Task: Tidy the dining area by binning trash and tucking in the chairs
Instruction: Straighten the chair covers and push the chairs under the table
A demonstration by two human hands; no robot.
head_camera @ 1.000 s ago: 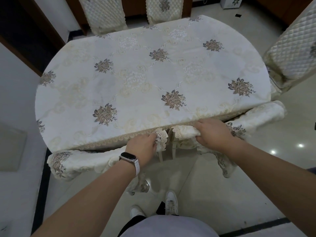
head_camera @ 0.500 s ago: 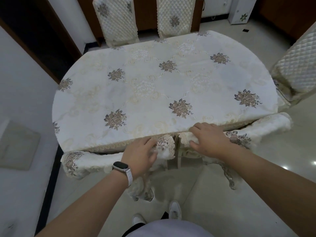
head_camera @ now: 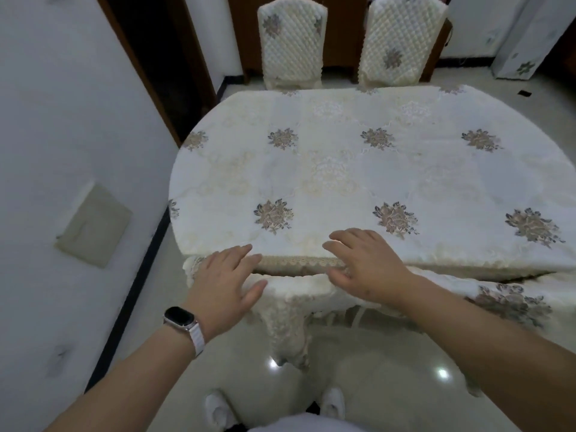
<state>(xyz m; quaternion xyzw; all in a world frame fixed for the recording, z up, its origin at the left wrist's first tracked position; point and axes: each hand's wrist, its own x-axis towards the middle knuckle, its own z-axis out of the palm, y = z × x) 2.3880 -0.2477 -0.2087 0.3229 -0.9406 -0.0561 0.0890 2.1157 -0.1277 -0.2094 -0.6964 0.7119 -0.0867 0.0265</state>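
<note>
Your left hand (head_camera: 224,282) and right hand (head_camera: 361,269) are both slack, fingers straight and spread, holding nothing. Between and just under them is the top of the near chair (head_camera: 299,294), in its cream cover, its back close against the lace edge of the table (head_camera: 374,169). Your left palm lies over the chair's left corner and your right palm over its right part, with the fingertips of both hands reaching over the table edge. Whether the palms press the cover or float just above it cannot be told.

To the right of your right hand a second chair (head_camera: 505,302) with a flowered cover also stands close to the table edge. Well beyond your fingertips, across the table, 2 quilted far chairs (head_camera: 291,48) stand side by side.

The watch (head_camera: 180,318) on your left wrist shows a dark face on a white strap. Below your forearms are your 2 white shoes (head_camera: 215,410) on the glossy floor (head_camera: 389,369).

Half a second ago each hand was curled on the top of a chair cover, 1 chair per hand, at the gap between the 2 chairs. Now both have let go and sit over the left chair alone, and the view has swung so the table lies further right.
</note>
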